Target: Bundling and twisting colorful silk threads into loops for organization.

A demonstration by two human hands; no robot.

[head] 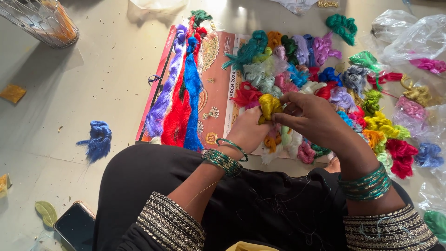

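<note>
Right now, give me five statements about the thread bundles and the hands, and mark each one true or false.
1. Both hands, the left hand and the right hand, meet at a yellow thread bundle. True.
2. A blue thread bundle lies alone on the floor, apart from the pile. True.
3. The long purple, red and blue skeins lie inside the wire basket. False: they lie on a printed calendar sheet.
4. Both wrists are bare. False: each wears green bangles.
5. A phone lies on the floor. True.

Black sleeves (172, 225) (gold-trimmed cuffs), green bangles (367, 185)
</note>
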